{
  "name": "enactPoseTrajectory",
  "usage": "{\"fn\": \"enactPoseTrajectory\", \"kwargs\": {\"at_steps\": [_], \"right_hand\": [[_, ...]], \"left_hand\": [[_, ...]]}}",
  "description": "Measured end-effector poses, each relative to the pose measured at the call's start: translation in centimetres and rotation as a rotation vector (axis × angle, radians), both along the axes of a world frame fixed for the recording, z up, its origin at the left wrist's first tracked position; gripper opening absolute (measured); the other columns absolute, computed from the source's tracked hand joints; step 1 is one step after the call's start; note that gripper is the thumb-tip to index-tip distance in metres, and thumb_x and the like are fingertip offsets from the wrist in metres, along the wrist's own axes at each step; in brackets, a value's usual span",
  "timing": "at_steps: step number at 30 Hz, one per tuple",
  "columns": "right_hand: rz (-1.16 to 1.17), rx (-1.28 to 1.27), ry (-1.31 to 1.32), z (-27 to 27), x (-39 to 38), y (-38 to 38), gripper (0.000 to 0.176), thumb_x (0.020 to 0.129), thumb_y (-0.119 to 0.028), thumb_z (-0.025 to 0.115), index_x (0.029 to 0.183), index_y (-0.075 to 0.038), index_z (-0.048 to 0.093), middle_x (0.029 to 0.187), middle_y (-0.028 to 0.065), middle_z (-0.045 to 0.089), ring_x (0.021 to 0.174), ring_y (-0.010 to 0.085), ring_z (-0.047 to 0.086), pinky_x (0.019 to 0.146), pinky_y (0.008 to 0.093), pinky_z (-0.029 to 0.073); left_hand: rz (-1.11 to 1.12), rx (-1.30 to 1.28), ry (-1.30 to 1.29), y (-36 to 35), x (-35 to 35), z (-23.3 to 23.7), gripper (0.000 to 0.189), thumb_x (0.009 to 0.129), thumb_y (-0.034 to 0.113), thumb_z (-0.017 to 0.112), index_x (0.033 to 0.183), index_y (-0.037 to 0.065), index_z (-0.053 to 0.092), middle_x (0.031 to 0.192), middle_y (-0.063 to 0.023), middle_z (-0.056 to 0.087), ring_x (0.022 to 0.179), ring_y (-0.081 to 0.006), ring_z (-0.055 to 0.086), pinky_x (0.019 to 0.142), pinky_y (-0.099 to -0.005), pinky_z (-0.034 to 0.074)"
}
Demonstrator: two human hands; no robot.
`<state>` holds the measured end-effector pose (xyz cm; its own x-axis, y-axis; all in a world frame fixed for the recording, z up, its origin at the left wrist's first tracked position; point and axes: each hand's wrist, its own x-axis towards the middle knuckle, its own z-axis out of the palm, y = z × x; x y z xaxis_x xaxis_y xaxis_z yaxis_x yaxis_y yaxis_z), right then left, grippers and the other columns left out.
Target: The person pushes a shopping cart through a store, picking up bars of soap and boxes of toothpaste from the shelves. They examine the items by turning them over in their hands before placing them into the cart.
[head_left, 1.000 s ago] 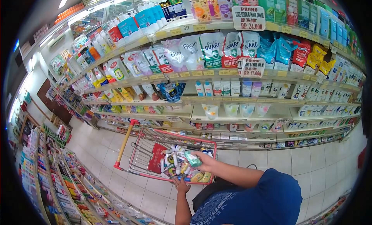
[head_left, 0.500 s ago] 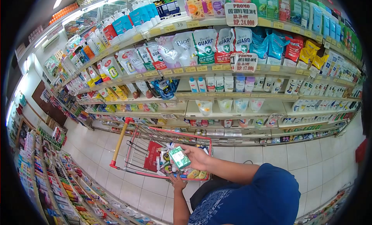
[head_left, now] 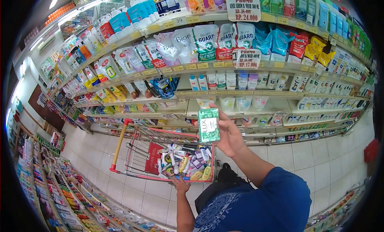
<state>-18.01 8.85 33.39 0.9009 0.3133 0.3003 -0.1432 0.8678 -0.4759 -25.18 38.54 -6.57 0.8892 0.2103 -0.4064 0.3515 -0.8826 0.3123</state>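
My right hand [head_left: 231, 135] holds up a green soap box [head_left: 209, 125] with LUX printed on it, its front turned towards me. The box is above the right end of the shopping cart [head_left: 132, 173]. On the cart's near rim lies my left hand [head_left: 182, 185], its fingers hooked over the edge beside a blue item. Inside the cart is a heap of bottles, tubes and packs [head_left: 184, 162], in white, purple, yellow and other colours. A red panel [head_left: 153, 158] stands at the heap's left side.
Beyond the cart rises a long shelf unit [head_left: 240, 97] with refill pouches [head_left: 205, 43], bottles [head_left: 221, 81] and promo price signs [head_left: 243, 9]. Another stocked shelf [head_left: 44, 184] runs along the lower left. Pale floor tiles [head_left: 294, 156] lie between them. The cart's yellow handle [head_left: 121, 146] points left.
My right hand has lifted the soap box up and to the right, away from the cart's contents, and turned it more upright. My left hand stays at the rim.
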Motion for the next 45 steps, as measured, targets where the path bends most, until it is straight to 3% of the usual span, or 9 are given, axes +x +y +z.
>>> {"fn": "enactPoseTrajectory", "kwargs": {"at_steps": [6,8,18,20,26,36,45], "right_hand": [[0.017,-0.010,0.005,0.2,-0.9,-0.3,0.055,0.084,-0.012,0.044,0.137,-0.013,0.026,0.123,0.0133,0.047,0.114,0.0312,0.048,0.094,0.0441,0.041],[0.015,-0.054,-0.006,-0.4,-0.8,-0.4,0.057,0.083,-0.016,0.047,0.137,-0.017,0.027,0.124,0.0160,0.047,0.115,0.0355,0.046,0.090,0.0506,0.044],[0.037,-0.030,0.006,-0.1,-1.4,-0.6,0.057,0.081,-0.017,0.051,0.134,-0.017,0.031,0.123,0.0165,0.047,0.115,0.0380,0.046,0.090,0.0478,0.044],[0.097,-0.036,-0.004,-0.1,-1.7,-0.6,0.058,0.080,-0.019,0.055,0.133,-0.017,0.032,0.123,0.0170,0.048,0.114,0.0379,0.046,0.090,0.0465,0.045],[0.125,-0.094,0.065,-0.8,-2.4,0.1,0.061,0.078,-0.025,0.061,0.131,-0.016,0.032,0.120,0.0166,0.049,0.112,0.0360,0.049,0.090,0.0459,0.045],[0.206,-0.139,0.164,-1.3,-3.5,1.6,0.058,0.081,-0.027,0.055,0.131,-0.015,0.029,0.124,0.0148,0.046,0.114,0.0365,0.047,0.093,0.0458,0.043],[0.350,-0.168,0.287,-1.4,-4.2,2.4,0.055,0.081,-0.013,0.040,0.134,-0.012,0.027,0.128,0.0164,0.043,0.114,0.0400,0.046,0.093,0.0487,0.042]], "left_hand": [[0.021,0.022,0.051,-0.2,0.2,0.2,0.090,0.065,0.035,0.074,0.135,0.012,0.021,0.144,-0.0228,-0.008,0.132,-0.0400,-0.015,0.096,-0.0617,0.026],[0.013,0.026,0.019,-0.1,0.2,-0.1,0.087,0.064,0.034,0.075,0.132,0.014,0.024,0.142,-0.0243,-0.008,0.131,-0.0416,-0.016,0.095,-0.0626,0.027],[-0.003,0.024,0.090,-0.1,0.5,0.5,0.085,0.064,0.038,0.074,0.130,0.015,0.026,0.141,-0.0278,-0.010,0.128,-0.0447,-0.020,0.094,-0.0647,0.027],[0.028,-0.019,0.034,-0.2,0.3,0.3,0.082,0.066,0.033,0.074,0.131,0.020,0.026,0.143,-0.0228,-0.012,0.131,-0.0388,-0.020,0.096,-0.0650,0.022],[0.039,-0.009,0.028,-0.3,0.3,0.3,0.084,0.066,0.033,0.074,0.131,0.017,0.024,0.143,-0.0231,-0.012,0.131,-0.0387,-0.020,0.094,-0.0643,0.026],[0.042,0.060,0.108,-0.5,0.7,0.3,0.089,0.067,0.039,0.072,0.136,0.016,0.021,0.145,-0.0197,-0.011,0.132,-0.0386,-0.018,0.096,-0.0598,0.029],[0.067,0.099,0.209,-0.9,1.3,1.3,0.090,0.068,0.037,0.071,0.138,0.019,0.017,0.146,-0.0161,-0.010,0.132,-0.0362,-0.021,0.098,-0.0578,0.028]]}}
